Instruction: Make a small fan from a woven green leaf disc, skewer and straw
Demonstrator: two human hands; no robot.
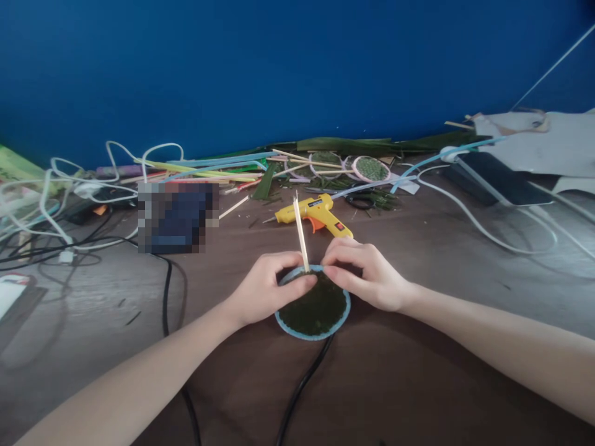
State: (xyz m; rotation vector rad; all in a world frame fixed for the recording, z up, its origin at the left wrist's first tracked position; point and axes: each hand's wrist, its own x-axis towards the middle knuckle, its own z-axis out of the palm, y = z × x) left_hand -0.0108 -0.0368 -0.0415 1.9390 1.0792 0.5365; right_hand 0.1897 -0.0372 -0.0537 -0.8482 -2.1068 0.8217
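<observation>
A round dark-green disc (313, 313) with a light-blue rim is held just above the brown table. My left hand (264, 288) is closed on its left side, thumb lying on the green face and fingers hidden behind. On the upper right rim, my right hand (372, 275) is closed in a pinch. A pale wooden stick (302, 238) rises from the disc's far edge, leaning slightly left; its lower end is close to my left thumb. Just beyond my hands lies a yellow hot glue gun (320, 214) with an orange trigger, nozzle pointing left.
A blurred-out dark object (181, 220) lies left of the glue gun. White cables (49, 186) tangle at far left, and a black cord (302, 390) passes beneath the disc. Sticks, green strips and small rimmed discs (372, 168) pile along the blue wall. A phone (504, 178) sits at right.
</observation>
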